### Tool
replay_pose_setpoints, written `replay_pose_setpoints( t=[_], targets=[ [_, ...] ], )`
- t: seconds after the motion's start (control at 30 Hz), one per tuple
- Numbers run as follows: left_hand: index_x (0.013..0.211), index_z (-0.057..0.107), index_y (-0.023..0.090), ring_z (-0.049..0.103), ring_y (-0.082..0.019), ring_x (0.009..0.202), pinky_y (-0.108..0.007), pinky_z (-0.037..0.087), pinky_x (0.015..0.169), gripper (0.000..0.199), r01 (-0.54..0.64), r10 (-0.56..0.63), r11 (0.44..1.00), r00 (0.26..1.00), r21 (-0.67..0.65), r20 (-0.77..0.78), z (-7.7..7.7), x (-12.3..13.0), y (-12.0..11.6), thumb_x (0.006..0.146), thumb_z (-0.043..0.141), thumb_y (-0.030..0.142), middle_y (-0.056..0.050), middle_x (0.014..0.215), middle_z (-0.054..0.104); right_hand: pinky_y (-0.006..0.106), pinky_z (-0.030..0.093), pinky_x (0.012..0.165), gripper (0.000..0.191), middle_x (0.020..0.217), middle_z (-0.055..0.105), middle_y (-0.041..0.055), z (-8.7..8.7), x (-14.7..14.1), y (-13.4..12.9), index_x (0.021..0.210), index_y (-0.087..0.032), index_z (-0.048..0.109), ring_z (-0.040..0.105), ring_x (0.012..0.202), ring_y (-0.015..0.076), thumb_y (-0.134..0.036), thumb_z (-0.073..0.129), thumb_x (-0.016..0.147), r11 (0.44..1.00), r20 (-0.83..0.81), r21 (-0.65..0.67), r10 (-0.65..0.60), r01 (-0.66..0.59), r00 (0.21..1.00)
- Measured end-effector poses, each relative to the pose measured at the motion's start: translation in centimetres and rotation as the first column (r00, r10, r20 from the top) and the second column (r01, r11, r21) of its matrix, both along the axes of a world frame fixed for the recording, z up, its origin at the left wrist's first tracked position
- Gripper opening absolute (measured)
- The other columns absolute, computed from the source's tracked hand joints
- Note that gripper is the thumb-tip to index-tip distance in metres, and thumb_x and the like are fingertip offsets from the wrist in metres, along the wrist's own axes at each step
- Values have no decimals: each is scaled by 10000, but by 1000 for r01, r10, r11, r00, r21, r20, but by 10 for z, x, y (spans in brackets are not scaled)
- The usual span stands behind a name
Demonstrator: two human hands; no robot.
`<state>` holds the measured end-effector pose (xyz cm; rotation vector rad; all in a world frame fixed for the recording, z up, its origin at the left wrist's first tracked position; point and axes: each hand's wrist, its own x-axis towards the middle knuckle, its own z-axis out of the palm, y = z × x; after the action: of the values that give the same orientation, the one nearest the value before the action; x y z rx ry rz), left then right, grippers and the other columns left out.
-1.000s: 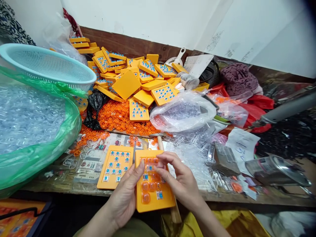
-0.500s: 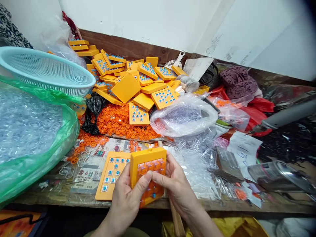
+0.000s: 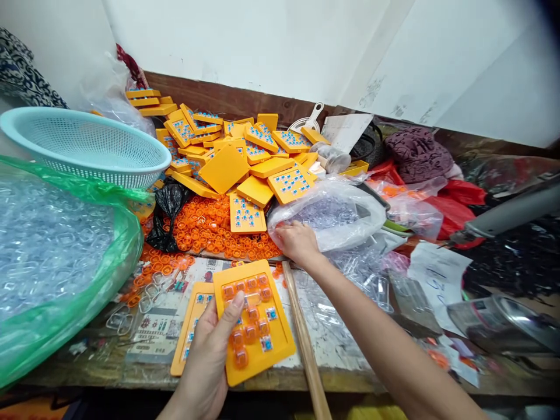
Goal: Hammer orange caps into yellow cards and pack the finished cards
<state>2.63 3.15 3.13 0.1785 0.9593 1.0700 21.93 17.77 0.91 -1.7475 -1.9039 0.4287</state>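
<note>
My left hand (image 3: 214,338) holds a yellow panel (image 3: 280,332) tilted over the table, thumb on its face. Orange clear caps sit on most of its blue switches; a few switches are bare. Partly under it lies a second yellow panel (image 3: 181,350) with blue switches. My right hand (image 3: 298,240) reaches to the left rim of a white plastic bag (image 3: 371,224) of clear pieces, beside the loose orange rings (image 3: 214,224). Its fingers are bent, and their tips are partly hidden at something red-orange by the bag.
Yellow panels (image 3: 223,169) are heaped at the back. On the left are a blue basket (image 3: 87,140) and a green bag (image 3: 126,245) of clear pieces. A wooden handle (image 3: 306,344) lies before me; a grey tool (image 3: 516,210) juts in from the right.
My right hand has left the panel and moved forward to the bag's edge. The panel in my left hand now faces up more, showing its caps and bare switches.
</note>
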Motion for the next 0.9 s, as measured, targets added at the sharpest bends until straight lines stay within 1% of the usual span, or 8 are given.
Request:
replay_pose_setpoints(
  t=[0.1, 0.2, 0.33, 0.43, 0.53, 0.63, 0.7, 0.9],
  targets=[
    [1253, 535, 186, 702, -298, 894, -415, 587, 774, 540, -12, 12, 998, 1000, -57, -3, -1, -7, 2, 747, 719, 227, -136, 1033, 718, 420, 475, 883, 193, 1114, 616, 72, -1, -2, -1, 1038, -164, 615, 593, 999, 197, -288, 564, 899, 999, 4, 43, -2, 2, 1000],
    [1261, 523, 198, 699, -300, 905, -423, 588, 774, 541, -45, 45, 997, 999, -64, -13, -4, -15, 3, 754, 711, 227, -132, 1066, 708, 399, 471, 885, 164, 999, 625, 93, 5, -8, -27, 978, -149, 611, 603, 960, 201, -192, 465, 918, 994, -87, 110, -7, 16, 996],
    [1263, 497, 200, 692, -305, 926, -401, 592, 773, 646, -9, 9, 1000, 1000, 12, -25, -5, -19, 5, 677, 767, 183, -130, 1092, 698, 280, 541, 604, 222, 764, 618, 25, 15, -26, -85, 1097, -176, 507, 627, 609, 138, -222, 366, 931, 995, -274, 94, 67, -42, 959],
    [1224, 494, 173, 684, -300, 942, -367, 582, 788, 700, 45, -40, 994, 998, 103, -57, -6, -17, 2, 598, 807, 151, -133, 1088, 698, 273, 557, 664, 230, 853, 655, 27, 16, -42, -122, 1090, -220, 516, 666, 733, 147, -208, 511, 861, 988, -471, 76, 156, -137, 868],
    [1170, 500, 155, 688, -277, 911, -335, 572, 778, 682, 69, -48, 983, 991, 172, -123, -9, -14, -2, 569, 822, 172, -133, 1063, 703, 282, 547, 693, 214, 807, 688, 12, 14, -52, -139, 974, -238, 632, 667, 745, 156, -144, 622, 782, 973, -604, 26, 198, -229, 772],
    [1127, 518, 151, 687, -267, 893, -317, 567, 759, 669, 49, 0, 974, 976, 223, -216, -12, -13, -7, 541, 836, 203, -124, 1037, 710, 295, 535, 697, 140, 819, 668, 23, 10, -54, -142, 824, -249, 731, 646, 771, 168, -150, 698, 731, 983, -608, 78, 180, -167, 774],
    [1099, 531, 149, 689, -258, 881, -301, 568, 744, 651, 38, 32, 965, 964, 258, -262, -13, -12, -9, 528, 839, 214, -115, 1023, 713, 289, 530, 689, 170, 835, 632, 25, 8, -55, -143, 833, -277, 757, 627, 791, 168, -160, 718, 716, 986, -627, 124, 164, -111, 762],
    [968, 554, 183, 699, -225, 780, -267, 572, 700, 553, -23, 154, 950, 901, 310, -405, -16, -10, -16, 503, 851, 228, -50, 896, 729, 261, 503, 634, 149, 700, 644, -7, 7, -65, -151, 758, -250, 712, 601, 671, 146, -152, 772, 663, 992, -710, 91, -1, 93, 704]
  ],
)
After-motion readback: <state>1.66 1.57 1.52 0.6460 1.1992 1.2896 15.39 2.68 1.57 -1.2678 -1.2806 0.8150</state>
